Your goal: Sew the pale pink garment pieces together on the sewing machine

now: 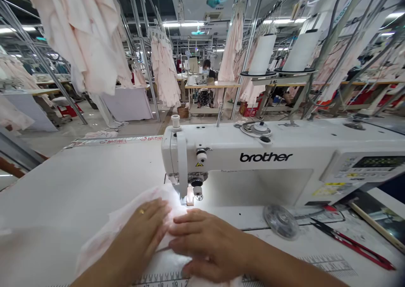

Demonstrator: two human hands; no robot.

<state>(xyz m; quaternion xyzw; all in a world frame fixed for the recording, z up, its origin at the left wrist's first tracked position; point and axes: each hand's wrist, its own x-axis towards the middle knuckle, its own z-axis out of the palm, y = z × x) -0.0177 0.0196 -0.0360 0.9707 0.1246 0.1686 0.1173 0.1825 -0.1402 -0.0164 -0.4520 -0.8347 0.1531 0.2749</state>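
Pale pink, sheer fabric [98,240] lies on the white sewing table under my hands, its far edge close to the presser foot [190,196] of a white sewing machine [234,141]. My left hand [142,228], with a ring on one finger, rests on the cloth left of the needle area, fingers stretched forward. Just in front of the foot, my right hand [209,242] lies across the fabric, fingers extended to the left and thumb apart below. The fingertips of both hands are near each other. A lamp brightly lights the stitching spot, and the needle is hard to make out.
Right of my right hand are a clear round plastic bobbin-like disc [281,221] and red-handled thread snips [352,242]. Ruler markings [164,280] run along the near edge. White thread cones [262,54] stand behind the machine. Pink garments [95,38] hang at upper left; a person [207,68] sits far back.
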